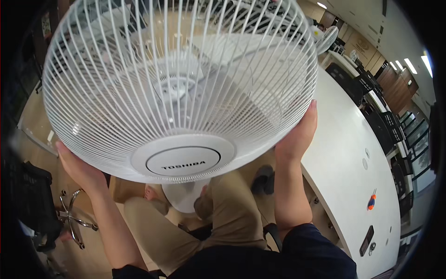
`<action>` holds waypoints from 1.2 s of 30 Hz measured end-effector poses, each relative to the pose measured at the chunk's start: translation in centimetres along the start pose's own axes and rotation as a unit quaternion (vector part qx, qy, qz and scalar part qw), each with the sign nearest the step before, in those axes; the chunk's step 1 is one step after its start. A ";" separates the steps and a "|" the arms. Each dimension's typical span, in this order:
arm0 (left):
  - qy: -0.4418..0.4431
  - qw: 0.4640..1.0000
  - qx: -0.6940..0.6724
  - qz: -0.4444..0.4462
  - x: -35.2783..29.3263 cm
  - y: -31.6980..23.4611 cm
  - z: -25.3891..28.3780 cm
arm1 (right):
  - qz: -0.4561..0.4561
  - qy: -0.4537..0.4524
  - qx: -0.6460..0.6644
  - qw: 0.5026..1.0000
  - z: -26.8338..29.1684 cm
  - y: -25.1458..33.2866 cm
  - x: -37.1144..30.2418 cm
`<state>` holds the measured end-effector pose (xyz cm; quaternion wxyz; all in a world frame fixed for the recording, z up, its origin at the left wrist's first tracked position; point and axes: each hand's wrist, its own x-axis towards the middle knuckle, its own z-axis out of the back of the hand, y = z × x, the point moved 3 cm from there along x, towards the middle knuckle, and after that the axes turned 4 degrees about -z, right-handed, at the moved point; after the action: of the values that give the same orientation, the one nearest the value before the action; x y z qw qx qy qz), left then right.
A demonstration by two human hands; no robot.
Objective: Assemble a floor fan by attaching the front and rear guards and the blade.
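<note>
One large white fan (183, 107) is held between two bare hands, in front of the lap of a seated person. Its rim is gripped at the left by the left hand (82, 171) and at the right by the right hand (296, 139); the hands are set wide apart, their fingers partly hidden by the rim. One round white base (182, 197) is seen below, its join to the fan hidden.

On one white table (344, 144) at the right, one orange-and-dark tool (371, 202), one dark phone (366, 241) and one small metal thing (372, 248) are placed. One black chair (36, 204) is seen at the left, and a second white fan (328, 40) is seen well apart, past the table.

The held fan is fronted by a domed guard of many thin white wires. Broad pale blades are seen through it, but cannot be counted. One oval white badge (183, 158) is set low on the guard, marked by one line of dark capital letters inside a thin dark ring.
</note>
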<state>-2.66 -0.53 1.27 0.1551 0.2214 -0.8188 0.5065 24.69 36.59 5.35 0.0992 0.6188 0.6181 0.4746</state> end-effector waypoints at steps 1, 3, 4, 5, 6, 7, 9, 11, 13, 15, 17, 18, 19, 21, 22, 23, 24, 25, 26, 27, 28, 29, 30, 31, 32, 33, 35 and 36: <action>0.010 1.000 -0.013 -0.005 0.3 0.3 0.1 | 0.009 0.020 -0.016 1.000 -0.1 -0.3 0.3; 0.007 0.999 -0.032 -0.022 -0.5 -0.2 -1.0 | 0.025 0.054 -0.024 0.998 -0.8 1.5 2.2; 0.051 0.996 -0.028 -0.067 -0.7 -0.8 -1.8 | 0.065 0.047 -0.090 0.993 -1.7 2.6 2.3; 0.094 0.989 -0.022 -0.113 -1.0 -1.3 -2.4 | 0.103 0.037 -0.154 0.982 -2.1 3.5 2.4; 0.091 0.986 -0.020 -0.135 -0.9 -0.9 -2.3 | 0.125 0.064 -0.168 0.976 -1.8 3.4 2.7; 0.112 0.982 0.036 -0.149 -1.0 -0.5 -2.2 | 0.131 0.068 -0.149 0.978 -1.8 3.7 3.0; 0.122 0.972 0.100 -0.174 -1.1 -1.1 -2.2 | 0.121 0.094 -0.178 0.972 -2.1 3.6 3.3; 0.139 0.979 0.058 -0.137 -1.7 -2.0 -3.2 | 0.124 0.114 -0.181 0.969 -2.2 3.7 3.3; 0.119 0.983 0.035 -0.134 -2.2 -2.9 -4.1 | 0.192 0.164 -0.213 0.944 -3.2 4.4 2.7; 0.099 0.987 0.010 -0.128 -2.4 -3.2 -4.4 | 0.178 0.165 -0.215 0.946 -3.4 4.8 2.8; 0.107 0.988 0.014 -0.113 -2.5 -3.1 -4.5 | 0.163 0.165 -0.221 0.947 -3.4 4.7 2.6; 0.130 0.979 0.053 -0.146 -2.4 -3.2 -4.6 | 0.148 0.154 -0.215 0.953 -3.2 4.5 2.6; 0.129 0.979 0.052 -0.149 -2.2 -3.2 -4.5 | 0.133 0.143 -0.210 0.958 -3.2 4.3 2.6; 0.129 0.979 0.057 -0.145 -1.9 -3.4 -4.3 | 0.119 0.141 -0.196 0.963 -3.4 3.9 2.4; 0.122 0.985 0.006 -0.121 -1.8 -3.4 -4.3 | 0.103 0.140 -0.185 0.967 -3.6 3.7 2.4; 0.122 0.985 0.007 -0.123 -1.7 -3.5 -4.4 | 0.104 0.141 -0.183 0.968 -3.7 3.7 2.4; 0.122 0.985 -0.001 -0.120 -1.8 -3.3 -4.3 | 0.115 0.133 -0.192 0.965 -3.7 3.7 2.5; 0.121 0.986 -0.009 -0.117 -1.9 -3.1 -4.2 | 0.127 0.127 -0.201 0.963 -3.8 3.6 2.5; 0.117 0.986 -0.018 -0.117 -2.0 -3.1 -4.3 | 0.125 0.131 -0.197 0.964 -3.9 3.6 2.4; 0.113 0.986 -0.014 -0.119 -2.0 -3.1 -4.4 | 0.141 0.116 -0.211 0.960 -3.9 3.8 2.3; 0.118 0.986 -0.022 -0.116 -2.0 -3.1 -4.7 | 0.157 0.101 -0.228 0.956 -3.7 4.0 2.2; 0.123 0.986 -0.029 -0.113 -1.9 -3.1 -4.8 | 0.155 0.105 -0.227 0.956 -3.6 4.0 2.2; 0.131 0.984 -0.036 -0.113 -1.8 -3.3 -4.9 | 0.155 0.100 -0.224 0.957 -3.5 3.9 2.2; 0.127 0.985 -0.033 -0.112 -1.9 -3.4 -4.9 | 0.155 0.096 -0.223 0.958 -3.4 3.9 2.2; 0.126 0.985 -0.035 -0.114 -2.1 -3.6 -5.0 | 0.152 0.100 -0.217 0.959 -3.3 3.9 2.2; 0.125 0.985 -0.038 -0.115 -2.4 -3.7 -5.1 | 0.150 0.106 -0.218 0.959 -3.3 3.9 2.2; 0.119 0.985 -0.031 -0.119 -2.6 -3.4 -4.8 | 0.141 0.110 -0.216 0.960 -3.3 3.9 2.4; 0.119 0.984 -0.024 -0.130 -2.7 -3.3 -4.5 | 0.136 0.120 -0.219 0.959 -3.4 3.9 2.5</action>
<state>1.45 2.73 4.46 0.3216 0.2604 -0.7706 0.4847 24.37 36.31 11.02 0.0918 0.5991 0.4164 0.6776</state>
